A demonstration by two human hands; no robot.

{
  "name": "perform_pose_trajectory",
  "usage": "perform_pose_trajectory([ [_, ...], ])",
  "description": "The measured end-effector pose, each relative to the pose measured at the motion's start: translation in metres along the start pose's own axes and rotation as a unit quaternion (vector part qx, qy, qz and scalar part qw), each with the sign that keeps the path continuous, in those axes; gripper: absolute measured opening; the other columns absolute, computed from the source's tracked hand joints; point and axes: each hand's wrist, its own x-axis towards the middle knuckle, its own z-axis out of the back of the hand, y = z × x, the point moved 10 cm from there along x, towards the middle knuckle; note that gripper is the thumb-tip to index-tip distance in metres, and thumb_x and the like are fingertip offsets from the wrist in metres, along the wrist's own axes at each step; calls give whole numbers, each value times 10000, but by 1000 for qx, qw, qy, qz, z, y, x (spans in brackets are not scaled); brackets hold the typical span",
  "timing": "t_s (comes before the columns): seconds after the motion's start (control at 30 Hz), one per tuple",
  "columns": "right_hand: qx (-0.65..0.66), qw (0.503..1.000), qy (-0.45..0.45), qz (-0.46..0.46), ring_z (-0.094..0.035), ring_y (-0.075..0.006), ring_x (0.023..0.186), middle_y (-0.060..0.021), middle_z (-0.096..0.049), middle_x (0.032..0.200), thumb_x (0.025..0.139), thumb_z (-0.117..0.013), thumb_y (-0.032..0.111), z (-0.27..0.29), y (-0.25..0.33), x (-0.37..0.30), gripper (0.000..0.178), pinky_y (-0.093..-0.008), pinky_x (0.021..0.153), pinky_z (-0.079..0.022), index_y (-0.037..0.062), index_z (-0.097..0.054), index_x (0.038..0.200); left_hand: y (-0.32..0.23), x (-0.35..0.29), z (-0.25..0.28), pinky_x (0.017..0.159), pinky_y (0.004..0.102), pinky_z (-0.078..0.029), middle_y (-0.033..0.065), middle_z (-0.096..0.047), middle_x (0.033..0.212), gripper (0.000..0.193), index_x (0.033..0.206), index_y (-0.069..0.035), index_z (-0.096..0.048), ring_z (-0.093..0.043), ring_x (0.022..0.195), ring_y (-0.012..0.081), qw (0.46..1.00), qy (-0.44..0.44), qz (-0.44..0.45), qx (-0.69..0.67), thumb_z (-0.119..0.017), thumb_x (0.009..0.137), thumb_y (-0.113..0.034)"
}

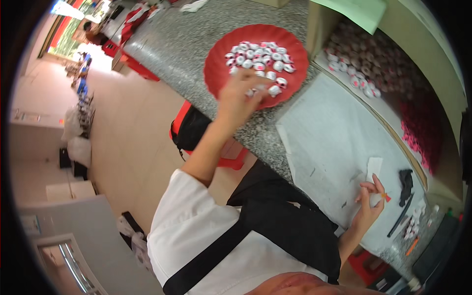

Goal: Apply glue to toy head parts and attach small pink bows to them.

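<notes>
My left hand (239,96) is over a red scalloped plate (212,73), its fingertips among small round white pieces (258,52) with red and dark marks. Motion smears these fingers, so whether they hold a piece cannot be told. At the right, my right hand (368,206) is closed around a small white bottle (376,198) with an orange tip. The bottle is partly hidden by the fingers. That hand is above a large white sheet (329,132) on the speckled stone counter, beside a small white slip (374,167).
An open box (314,34) at the far right holds brown round pieces (378,56), white ones and a pink heap (418,132). Black scraps (405,184), a thin black stick (399,216) and an orange tool (412,247) lie near the right edge. A red stool (231,155) stands below the counter.
</notes>
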Motion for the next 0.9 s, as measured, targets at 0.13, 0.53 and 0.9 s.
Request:
perform_pose_trajectory([
  [0.13,28,999,-11,-44,-399,-69,522,-55,-526,700,682,-536,2,3,-11,5,232,-183,490,-329,-8,-513,913,61,-5,34,706,342,-387,136,-493,901,388,982,-70,-536,-482,820,270,968,44,23,244,-647,613,-110],
  [0.53,33,999,2,-4,-478,-65,687,-24,-532,709,695,-549,-20,4,-13,-7,181,-181,647,-370,12,-550,873,-159,78,-179,716,339,-383,90,-541,833,283,923,-75,-541,-485,818,270,940,154,-305,-10,-599,650,-123],
  [0.9,65,995,13,68,-444,-73,706,-38,-487,819,687,-516,-42,11,-4,-5,344,-196,643,-356,16,-400,1006,-164,93,-231,593,314,-435,110,-546,735,141,818,-73,-564,-536,677,249,961,90,-258,-33,-555,678,-79],
])
